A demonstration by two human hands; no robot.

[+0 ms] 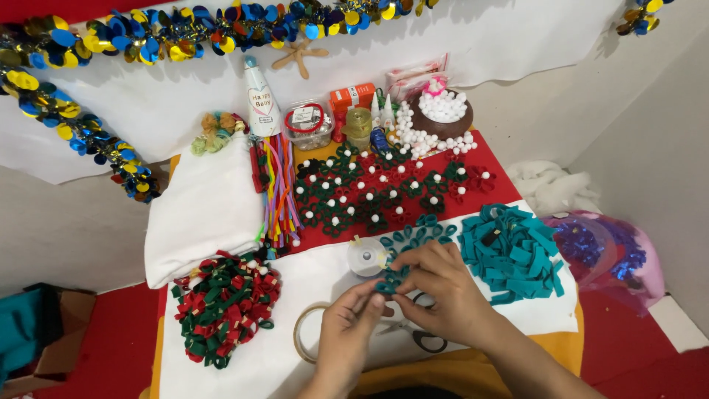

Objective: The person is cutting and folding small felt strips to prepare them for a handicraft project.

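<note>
My left hand [347,325] and my right hand [439,284] meet over the white cloth, both pinching a small teal felt loop piece [387,284]. Just above them lies a chain of teal felt loops [417,235] beside a clear thread spool [366,255]. To the right sits a pile of teal felt strips [509,251]. A ring of tape [304,330] lies under my left wrist, and black-handled scissors [427,338] lie partly hidden under my right hand.
Red and green felt flowers with white pom-poms [377,188] cover the red mat. A red-green loop pile [225,307] lies at left, pipe cleaners [277,188] and a folded white cloth [199,207] beyond. A bowl of white pom-poms [442,111] and jars stand at the back.
</note>
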